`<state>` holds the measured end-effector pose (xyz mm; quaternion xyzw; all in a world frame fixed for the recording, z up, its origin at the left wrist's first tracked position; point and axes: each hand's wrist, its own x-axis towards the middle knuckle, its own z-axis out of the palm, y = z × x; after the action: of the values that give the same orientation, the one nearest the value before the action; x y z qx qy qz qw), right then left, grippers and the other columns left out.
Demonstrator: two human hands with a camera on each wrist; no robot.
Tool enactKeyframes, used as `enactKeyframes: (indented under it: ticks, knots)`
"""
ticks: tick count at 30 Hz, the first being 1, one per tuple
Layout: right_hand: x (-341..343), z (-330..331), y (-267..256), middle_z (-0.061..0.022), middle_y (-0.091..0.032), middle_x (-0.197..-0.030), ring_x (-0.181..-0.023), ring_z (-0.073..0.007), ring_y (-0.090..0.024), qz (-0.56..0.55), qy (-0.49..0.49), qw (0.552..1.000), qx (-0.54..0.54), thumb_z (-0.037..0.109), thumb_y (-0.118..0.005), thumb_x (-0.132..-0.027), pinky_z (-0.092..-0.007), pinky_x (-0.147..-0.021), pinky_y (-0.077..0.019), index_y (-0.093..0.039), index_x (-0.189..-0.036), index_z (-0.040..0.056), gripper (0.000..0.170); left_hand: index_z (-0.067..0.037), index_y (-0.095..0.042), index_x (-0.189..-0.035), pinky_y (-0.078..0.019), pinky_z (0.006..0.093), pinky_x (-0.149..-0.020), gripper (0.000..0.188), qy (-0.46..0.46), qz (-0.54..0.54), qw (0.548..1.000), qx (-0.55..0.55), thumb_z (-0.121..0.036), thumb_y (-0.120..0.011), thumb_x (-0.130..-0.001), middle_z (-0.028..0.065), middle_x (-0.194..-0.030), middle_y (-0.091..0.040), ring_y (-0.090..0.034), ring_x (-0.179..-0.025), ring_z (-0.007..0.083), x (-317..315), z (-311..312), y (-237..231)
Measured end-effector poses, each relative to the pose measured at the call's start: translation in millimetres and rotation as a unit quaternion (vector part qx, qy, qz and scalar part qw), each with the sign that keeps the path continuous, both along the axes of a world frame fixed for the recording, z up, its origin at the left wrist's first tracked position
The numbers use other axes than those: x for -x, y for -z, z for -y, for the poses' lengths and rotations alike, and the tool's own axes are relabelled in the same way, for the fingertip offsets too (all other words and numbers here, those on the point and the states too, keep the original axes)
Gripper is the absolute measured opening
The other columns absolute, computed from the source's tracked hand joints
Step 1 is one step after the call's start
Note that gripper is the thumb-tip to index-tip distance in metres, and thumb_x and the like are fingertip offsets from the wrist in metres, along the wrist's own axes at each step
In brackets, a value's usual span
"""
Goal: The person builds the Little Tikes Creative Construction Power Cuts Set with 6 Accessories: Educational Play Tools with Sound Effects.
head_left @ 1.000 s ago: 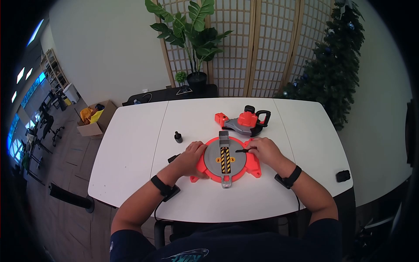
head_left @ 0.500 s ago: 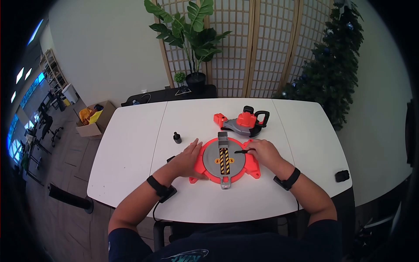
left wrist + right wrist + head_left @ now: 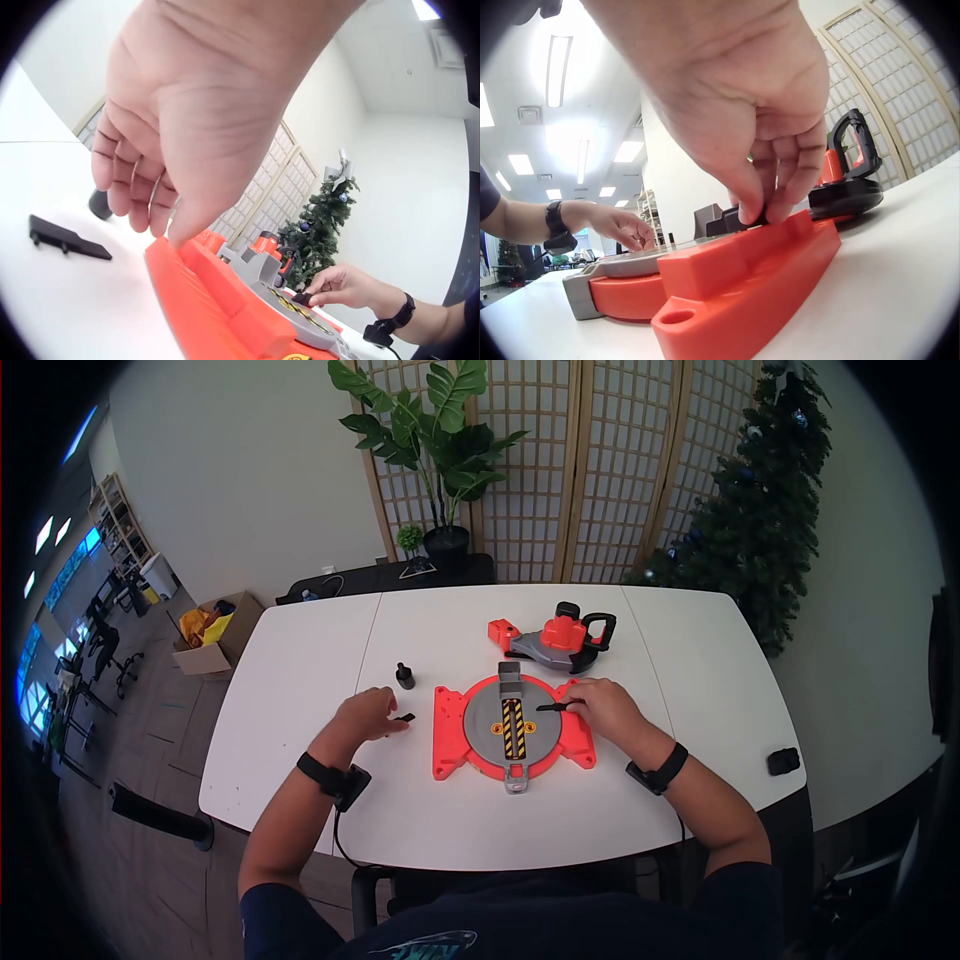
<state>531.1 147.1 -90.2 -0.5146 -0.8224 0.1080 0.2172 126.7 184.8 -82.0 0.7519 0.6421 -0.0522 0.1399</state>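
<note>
An orange toy saw base (image 3: 450, 732) with a round grey turntable (image 3: 480, 725) and a yellow-and-black striped strip lies on the table. My right hand (image 3: 608, 708) pinches a small black plastic piece (image 3: 551, 707) over the turntable's right side. To the left of the base, my left hand (image 3: 362, 717) hovers with loosely bent fingers and nothing in them. Near it a flat black plastic piece with pegs (image 3: 67, 238) lies on the white tabletop. Behind the base stands an orange and grey toy saw (image 3: 555, 643) with a black handle.
A small black bottle-shaped object (image 3: 404, 676) stands left of the base. Toward the table's right edge lies a black object (image 3: 783, 761). Past the far edge are a potted plant (image 3: 447, 540) on a black stand and a decorated tree (image 3: 745, 520).
My left hand has let go of the base's left side and moved left toward the flat black piece. The right hand still pinches its piece in about the same place.
</note>
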Motion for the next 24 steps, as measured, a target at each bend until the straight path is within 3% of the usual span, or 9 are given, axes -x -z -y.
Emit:
enactKeyframes:
  ticks: [10, 13, 15, 19, 22, 24]
  knots:
    - [1.5, 1.3, -1.9, -0.0099, -0.071, -0.095, -0.086, -0.0317, -0.068, -0.001, 0.001, 1.0, 0.003, 0.01, -0.067, -0.087, -0.0414, -0.077, -0.0554, -0.075, -0.097, 0.0078, 0.012, -0.008, -0.07, -0.096, -0.0546, 0.0369, -0.083, 0.032, -0.052, -0.016, 0.996, 0.072, -0.032, -0.082, -0.08, 0.0082, -0.101, -0.074, -0.069, -0.099, 0.0246, 10.8, -8.7, 17.8]
    - [1.3, 0.7, -0.2, -0.0101, -0.071, -0.094, -0.085, -0.0322, -0.068, -0.007, -0.004, 1.0, -0.007, 0.01, -0.067, -0.087, -0.0414, -0.076, -0.0554, -0.074, -0.096, 0.0074, 0.012, -0.007, -0.07, -0.093, -0.0559, 0.0356, -0.078, 0.031, -0.03, 0.009, 0.997, 0.068, -0.031, -0.084, -0.079, 0.0078, -0.096, -0.074, -0.071, -0.088, 0.0212, 11.7, -9.7, 15.7]
    - [1.5, 0.7, -0.2, -0.0102, -0.071, -0.093, -0.084, -0.0324, -0.068, -0.009, -0.002, 1.0, -0.007, 0.009, -0.067, -0.087, -0.0414, -0.076, -0.0554, -0.074, -0.096, 0.0072, 0.012, -0.006, -0.071, -0.094, -0.0561, 0.0338, -0.069, 0.028, -0.059, 0.118, 0.986, 0.107, -0.027, -0.085, -0.08, 0.0067, -0.088, -0.073, -0.071, -0.075, 0.0162, 7.4, -8.7, 3.6]
    - [2.1, 1.4, -2.0, -0.0099, -0.071, -0.094, -0.086, -0.032, -0.068, -0.004, 0.001, 1.0, 0.002, 0.01, -0.067, -0.087, -0.0414, -0.077, -0.0554, -0.075, -0.096, 0.0071, 0.012, -0.006, -0.064, -0.083, -0.0544, 0.029, -0.06, 0.023, -0.035, 0.206, 0.975, 0.069, -0.02, -0.083, -0.084, 0.0039, -0.08, -0.07, -0.069, -0.068, 0.0113, -6.1, -3.5, -9.1]
    - [1.8, 1.3, -2.4, -0.0099, -0.071, -0.095, -0.087, -0.0317, -0.068, -0.005, 0.001, 1.0, 0.008, 0.01, -0.067, -0.087, -0.0414, -0.077, -0.0554, -0.075, -0.096, 0.007, 0.012, -0.004, -0.066, -0.087, -0.0553, 0.027, -0.058, 0.02, -0.047, 0.272, 0.96, 0.052, -0.018, -0.08, -0.087, 0.0025, -0.08, -0.069, -0.068, -0.069, 0.0111, -19.7, -2.3, -15.8]
    - [1.9, 1.3, -2.8, -0.01, -0.071, -0.096, -0.087, -0.0316, -0.068, -0.006, 0.0, 1.0, 0.009, 0.01, -0.067, -0.087, -0.0414, -0.077, -0.0554, -0.075, -0.096, 0.007, 0.012, 0.002, -0.068, -0.101, -0.0577, 0.0274, -0.058, 0.027, -0.026, 0.333, 0.941, 0.061, -0.021, -0.076, -0.091, 0.0055, -0.083, -0.07, -0.069, -0.071, 0.012, -24.9, -4.3, -15.0]
